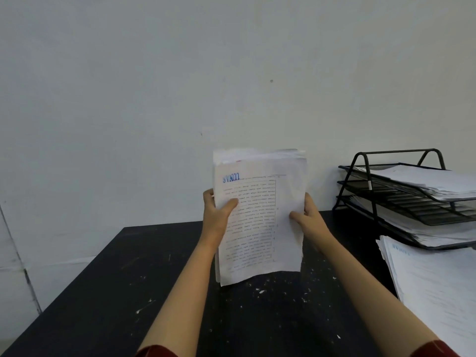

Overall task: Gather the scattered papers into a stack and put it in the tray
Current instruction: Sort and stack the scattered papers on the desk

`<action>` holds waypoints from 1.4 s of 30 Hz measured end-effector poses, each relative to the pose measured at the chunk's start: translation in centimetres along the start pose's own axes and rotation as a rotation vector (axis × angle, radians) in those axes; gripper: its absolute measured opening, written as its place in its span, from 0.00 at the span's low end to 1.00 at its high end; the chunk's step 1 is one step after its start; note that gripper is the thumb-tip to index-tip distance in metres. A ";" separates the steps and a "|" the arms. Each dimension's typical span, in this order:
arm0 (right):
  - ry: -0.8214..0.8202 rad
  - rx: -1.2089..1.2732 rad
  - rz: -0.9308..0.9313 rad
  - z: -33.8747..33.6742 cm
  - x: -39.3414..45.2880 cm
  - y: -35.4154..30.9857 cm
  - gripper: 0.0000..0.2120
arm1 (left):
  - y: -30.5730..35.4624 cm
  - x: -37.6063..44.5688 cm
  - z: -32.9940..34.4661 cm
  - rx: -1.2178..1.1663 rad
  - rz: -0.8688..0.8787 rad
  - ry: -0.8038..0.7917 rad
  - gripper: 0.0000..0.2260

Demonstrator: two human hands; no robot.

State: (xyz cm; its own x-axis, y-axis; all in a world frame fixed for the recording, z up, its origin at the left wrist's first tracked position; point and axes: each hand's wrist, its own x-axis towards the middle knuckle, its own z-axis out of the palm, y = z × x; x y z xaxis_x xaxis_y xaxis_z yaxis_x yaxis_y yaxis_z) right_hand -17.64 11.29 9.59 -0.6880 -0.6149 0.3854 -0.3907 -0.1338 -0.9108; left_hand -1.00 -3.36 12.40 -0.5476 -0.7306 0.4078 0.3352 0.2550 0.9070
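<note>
Upright, the stack (260, 217) stands between both hands' grip.

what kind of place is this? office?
Probably an office or back-room desk. A black three-tier wire document tray loaded with papers stands against a bare wall on a scuffed black table; a loose paper pile lies beside it, and both hands hold up a stack of printed sheets.

A stack of papers (260, 215) is held upright above the middle of a table (103, 292), gripped at its left edge by the left hand (216, 210) and at its right edge by the right hand (309, 215). A tiered tray (401, 186) is set at the table's far right, with a loose pile of sheets (432, 287) laid before it.
</note>
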 end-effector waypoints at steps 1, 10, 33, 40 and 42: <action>0.003 0.011 -0.009 -0.1 0.1 -0.3 0.22 | 0.4 0.3 0.1 -0.004 0.018 -0.003 0.20; 0.024 -0.013 0.037 0.3 -0.3 1.4 0.21 | -2.0 -0.8 -0.7 0.055 -0.002 0.073 0.12; 0.055 -0.051 0.043 0.7 -1.7 2.2 0.24 | -4.6 -1.5 -0.3 0.098 -0.017 -0.024 0.15; 0.099 -0.060 -0.018 0.8 -1.8 1.0 0.30 | -3.1 -1.0 0.2 0.153 0.105 -0.062 0.26; 0.086 -0.057 -0.007 0.7 -1.8 0.9 0.28 | -3.1 -0.7 0.4 0.169 0.090 -0.050 0.23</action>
State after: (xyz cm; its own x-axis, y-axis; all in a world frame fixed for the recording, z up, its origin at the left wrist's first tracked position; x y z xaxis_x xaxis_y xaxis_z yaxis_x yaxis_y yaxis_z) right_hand -16.34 11.76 7.98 -0.7345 -0.5446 0.4050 -0.4277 -0.0918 -0.8992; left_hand -1.92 -3.36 9.36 -0.5601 -0.6685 0.4893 0.2535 0.4240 0.8695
